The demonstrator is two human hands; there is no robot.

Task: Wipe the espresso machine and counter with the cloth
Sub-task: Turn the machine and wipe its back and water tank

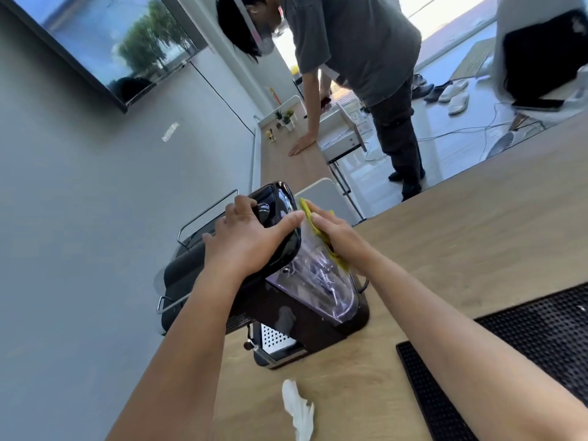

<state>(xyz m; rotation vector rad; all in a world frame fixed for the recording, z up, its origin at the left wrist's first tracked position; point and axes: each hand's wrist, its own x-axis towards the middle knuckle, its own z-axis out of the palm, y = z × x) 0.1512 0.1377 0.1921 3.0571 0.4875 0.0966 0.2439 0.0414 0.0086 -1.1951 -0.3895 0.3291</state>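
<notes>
A black espresso machine (pixel 299 316) stands on the wooden counter (pixel 461 224), its clear water tank facing right. My left hand (pixel 251 240) lies over the machine's glossy black top, fingers spread and curved round its edge. My right hand (pixel 337 230) presses a yellow-green cloth (pixel 321 237) flat against the side of the water tank, fingers straight. Most of the cloth is hidden under that hand.
A crumpled white tissue (pixel 299 409) lies on the counter in front of the machine. A black perforated mat (pixel 515 354) covers the counter at right. Another person (pixel 366 74) leans on the far counter beside small potted plants (pixel 284 117). A grey wall runs along the left.
</notes>
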